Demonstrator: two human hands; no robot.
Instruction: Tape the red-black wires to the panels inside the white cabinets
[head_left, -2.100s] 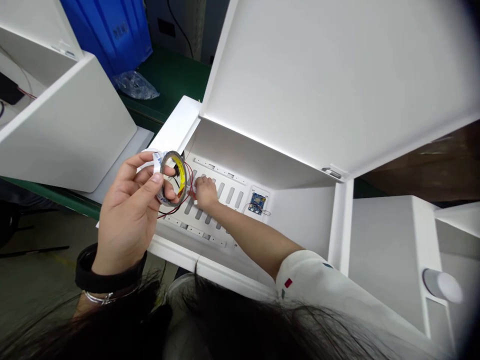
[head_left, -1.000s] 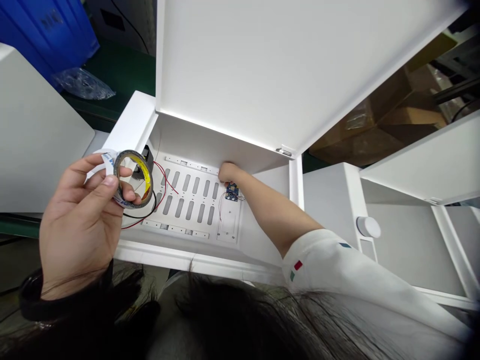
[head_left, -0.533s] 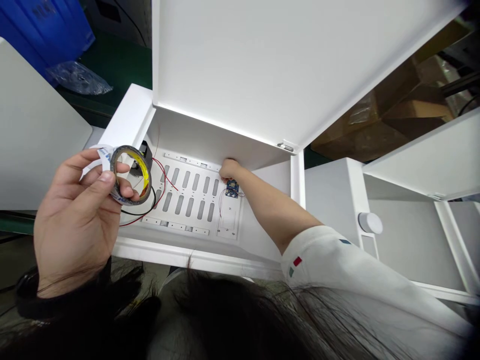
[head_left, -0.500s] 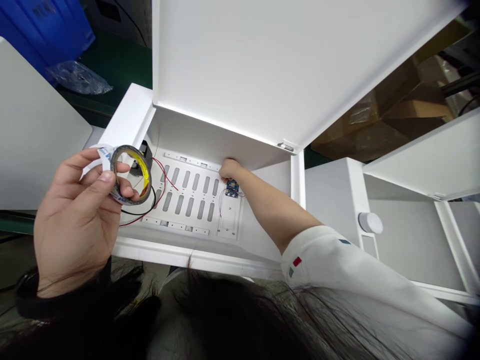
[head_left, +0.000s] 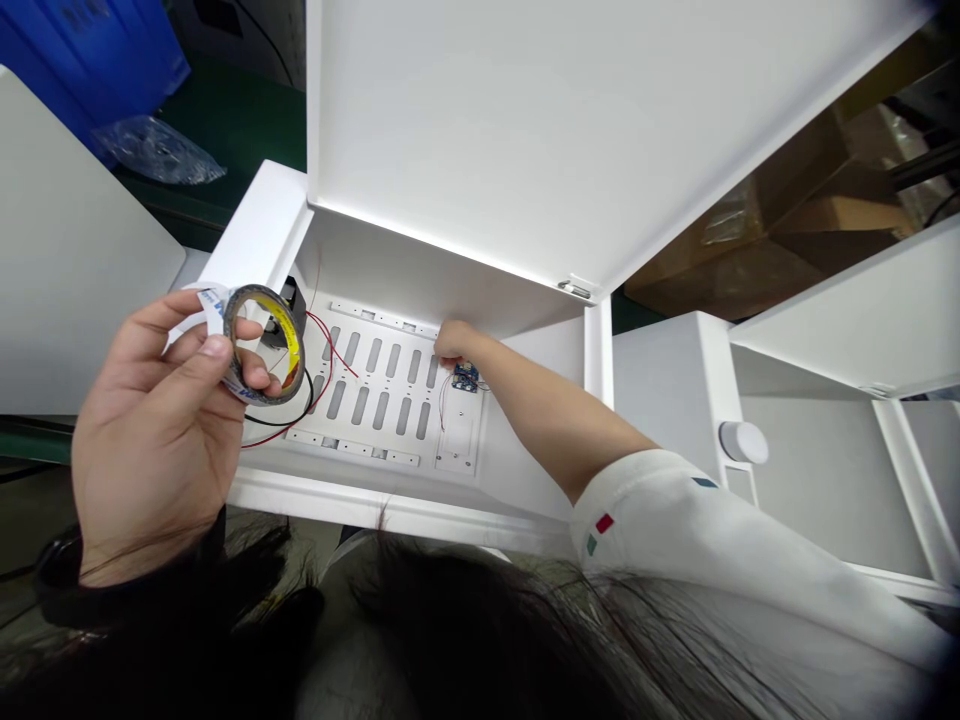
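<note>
My left hand holds a roll of tape with a yellow inner ring, its white liner end sticking out at the left. Deep inside a white metal box, my right hand is closed against the back wall, beside a small blue circuit board. Whatever its fingers grip, if anything, is hidden. A slotted white plate lies on the box floor. Red wires and a black wire curve at the left, near a black part partly behind the tape.
The box's white lid stands open behind it. More white boxes flank it; the right one has a round knob. A blue bin and a clear plastic bag are at the back left, cardboard boxes at the back right.
My right hand has shifted very slightly to the left along the back wall. My left hand still holds the tape roll in nearly the same place.
</note>
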